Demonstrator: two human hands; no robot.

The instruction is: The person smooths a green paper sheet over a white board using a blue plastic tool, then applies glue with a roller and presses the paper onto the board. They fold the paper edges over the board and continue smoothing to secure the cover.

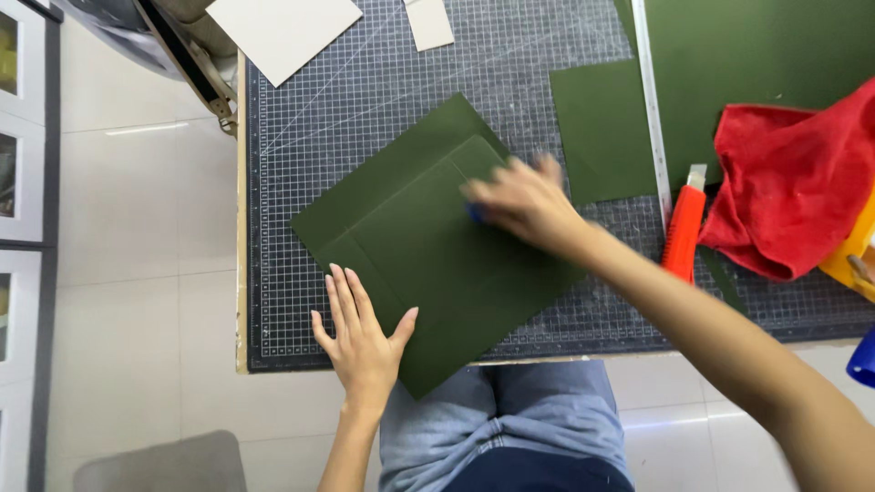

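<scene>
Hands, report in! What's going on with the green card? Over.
Left hand flat on green card. Right hand blurred, pressing something small and blue. Nothing in the way.

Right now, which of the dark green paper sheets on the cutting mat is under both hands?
The large folded dark green sheet at the mat's front edge; the smaller green rectangle beside the ruler lies untouched.

A gridded cutting mat (pixel 383 82) covers the counter (pixel 241 273). On the mat lie a folded dark green card sheet (pixel 428 246), a smaller green card piece (pixel 597 128), a metal ruler (pixel 652 100), an orange utility knife (pixel 684 228), a red cloth (pixel 793 182), a large green sheet (pixel 756 55) and two pale card pieces (pixel 283 32).
</scene>
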